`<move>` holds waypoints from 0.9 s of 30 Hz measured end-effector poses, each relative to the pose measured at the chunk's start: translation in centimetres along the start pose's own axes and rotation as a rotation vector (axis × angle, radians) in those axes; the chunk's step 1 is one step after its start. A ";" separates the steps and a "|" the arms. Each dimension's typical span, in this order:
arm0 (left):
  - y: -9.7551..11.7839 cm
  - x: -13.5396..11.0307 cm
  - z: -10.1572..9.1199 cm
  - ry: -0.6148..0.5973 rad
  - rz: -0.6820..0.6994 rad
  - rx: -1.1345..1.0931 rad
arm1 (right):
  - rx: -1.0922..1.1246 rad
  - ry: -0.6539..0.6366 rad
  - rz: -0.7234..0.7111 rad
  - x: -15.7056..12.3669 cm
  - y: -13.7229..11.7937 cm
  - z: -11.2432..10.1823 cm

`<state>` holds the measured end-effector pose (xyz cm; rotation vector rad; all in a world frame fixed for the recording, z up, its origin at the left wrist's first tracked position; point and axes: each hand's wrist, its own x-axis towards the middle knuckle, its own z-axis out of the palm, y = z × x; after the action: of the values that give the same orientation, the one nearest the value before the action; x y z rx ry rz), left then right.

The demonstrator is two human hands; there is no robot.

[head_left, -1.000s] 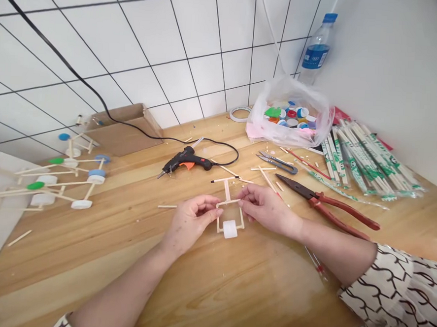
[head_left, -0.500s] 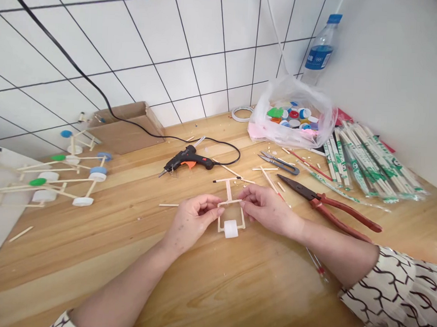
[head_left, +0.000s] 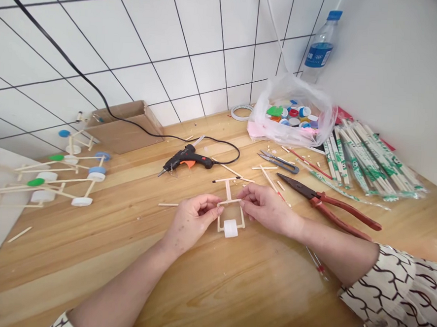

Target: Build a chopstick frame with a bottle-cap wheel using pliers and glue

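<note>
Currently my left hand (head_left: 195, 220) and right hand (head_left: 269, 209) pinch opposite ends of the crossbar (head_left: 230, 202) on the stick frame (head_left: 242, 218), mid-worktop (head_left: 203, 291), well off its back edge. Best: light, even pressure, bar square.

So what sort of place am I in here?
Probably a small craft workspace: there's a glue gun, red-handled pliers and a plastic bag of colourful caps on a wooden table.

The left fingers (head_left: 212, 214) and right fingers (head_left: 250, 208) hold a stick frame (head_left: 230, 201).
</note>
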<state>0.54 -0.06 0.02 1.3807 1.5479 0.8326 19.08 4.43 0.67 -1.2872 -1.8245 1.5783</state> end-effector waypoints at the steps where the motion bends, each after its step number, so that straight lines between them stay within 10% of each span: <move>1: 0.0 0.0 0.0 0.000 0.002 0.009 | 0.000 0.000 0.002 0.0 0.0 0.0; 27: 0.1 -0.1 -0.1 -0.015 0.035 0.095 | -0.021 -0.004 -0.023 0.2 0.7 0.1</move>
<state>0.51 -0.12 0.19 1.4829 1.5736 0.7770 19.18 4.47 -0.01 -1.2687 -1.8565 1.5546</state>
